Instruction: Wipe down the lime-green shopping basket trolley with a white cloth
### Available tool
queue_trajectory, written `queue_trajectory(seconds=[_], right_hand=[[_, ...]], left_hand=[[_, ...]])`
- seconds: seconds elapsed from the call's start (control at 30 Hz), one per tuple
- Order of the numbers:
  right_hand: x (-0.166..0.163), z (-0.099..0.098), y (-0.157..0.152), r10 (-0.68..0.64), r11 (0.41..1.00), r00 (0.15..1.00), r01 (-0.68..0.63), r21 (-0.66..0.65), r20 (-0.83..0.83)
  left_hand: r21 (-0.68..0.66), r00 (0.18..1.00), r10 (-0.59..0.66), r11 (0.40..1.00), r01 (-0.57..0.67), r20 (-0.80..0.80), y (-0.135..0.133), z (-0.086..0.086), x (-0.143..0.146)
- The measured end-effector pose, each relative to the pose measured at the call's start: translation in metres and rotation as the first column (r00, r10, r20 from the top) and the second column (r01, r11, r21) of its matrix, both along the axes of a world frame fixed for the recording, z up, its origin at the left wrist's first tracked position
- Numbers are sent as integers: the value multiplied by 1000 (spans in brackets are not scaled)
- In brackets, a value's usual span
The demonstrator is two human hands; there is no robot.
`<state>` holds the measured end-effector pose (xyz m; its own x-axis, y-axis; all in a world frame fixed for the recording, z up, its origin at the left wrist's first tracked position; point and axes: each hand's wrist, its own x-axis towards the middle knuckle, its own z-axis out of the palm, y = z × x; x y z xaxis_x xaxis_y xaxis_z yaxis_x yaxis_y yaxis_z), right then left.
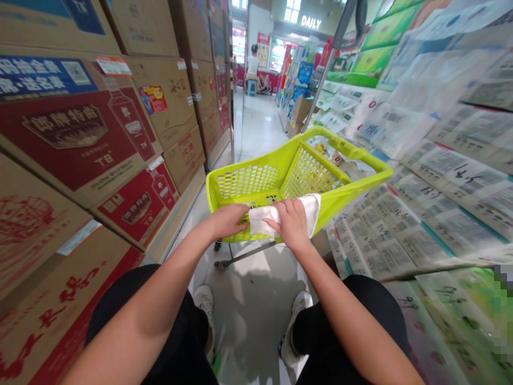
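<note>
A lime-green plastic shopping basket [256,184] on a wheeled frame stands in the aisle in front of me. My left hand [227,220] is closed over its near rim. My right hand [292,223] presses a white cloth [310,210] against the same rim, fingers curled over the cloth. The cloth drapes over the edge to the right of the hand. My knees and white shoes show below.
Stacked cardboard cartons [80,139] with red labels wall the left side. Shelves of packaged goods [433,176] line the right. The narrow tiled aisle [256,123] runs ahead to a shop area where a person [253,60] sits on a stool.
</note>
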<state>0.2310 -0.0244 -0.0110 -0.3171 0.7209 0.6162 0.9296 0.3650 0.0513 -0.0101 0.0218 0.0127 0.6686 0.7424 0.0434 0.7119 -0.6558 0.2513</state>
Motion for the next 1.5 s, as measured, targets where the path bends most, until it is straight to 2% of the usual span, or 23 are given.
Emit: queue_trajectory(seconds=[0.17, 0.23, 0.3, 0.4, 0.5, 0.57, 0.67, 0.77, 0.9, 1.0, 1.1, 1.13, 1.2, 1.27, 1.37, 1.5], right_hand=[[66, 19, 12, -87, 995, 996, 87, 44, -10], [81, 24, 12, -101, 993, 995, 102, 53, -24], [76, 25, 8, -89, 995, 995, 90, 29, -36], [44, 21, -5, -8, 999, 999, 6, -53, -42], [17, 17, -15, 101, 988, 995, -102, -116, -18], [18, 18, -17, 106, 987, 994, -105, -120, 3], [48, 27, -13, -35, 998, 999, 35, -51, 4], [93, 41, -9, -224, 970, 974, 227, 84, -46], [131, 56, -10, -304, 922, 940, 331, 200, -152], [122, 57, -16, -306, 918, 934, 341, 203, -184], [87, 48, -25, -237, 959, 961, 254, 122, -140], [74, 43, -28, -184, 977, 976, 194, 84, -112], [53, 34, -31, -69, 997, 996, 70, 16, -59], [45, 28, -32, -4, 1000, 1000, 4, -12, -30], [58, 29, -28, -64, 997, 997, 65, 43, -38], [102, 46, -21, -258, 944, 956, 281, 174, -143]], left_hand=[[4, 999, 35, 999, -35, -32, 9, -1, -9], [26, 997, 59, 998, -58, -41, 8, 0, -9], [69, 994, 102, 993, -99, -42, 4, 0, -6], [111, 988, 150, 983, -146, -29, -2, -1, -2], [70, 993, 115, 991, -117, 37, 1, -3, -7], [18, 994, 62, 998, -64, 95, 6, -3, -14], [-45, 986, 8, 999, -1, 165, 13, -1, -26], [-73, 978, 29, 997, -15, 207, 18, 2, -36], [-97, 983, 100, 992, -86, 156, 23, 4, -46], [-34, 976, 214, 977, -212, 48, 19, 8, -44], [160, 916, 395, 911, -380, -73, 1, 14, -24], [207, 916, 390, 907, -366, -92, -6, 16, -14], [269, 955, 292, 925, -267, -56, -20, 17, 5], [289, 958, 287, 918, -271, -12, -28, 15, 19], [267, 953, 304, 917, -297, 17, -30, 11, 25], [251, 939, 342, 907, -338, 30, -22, 11, 19]])
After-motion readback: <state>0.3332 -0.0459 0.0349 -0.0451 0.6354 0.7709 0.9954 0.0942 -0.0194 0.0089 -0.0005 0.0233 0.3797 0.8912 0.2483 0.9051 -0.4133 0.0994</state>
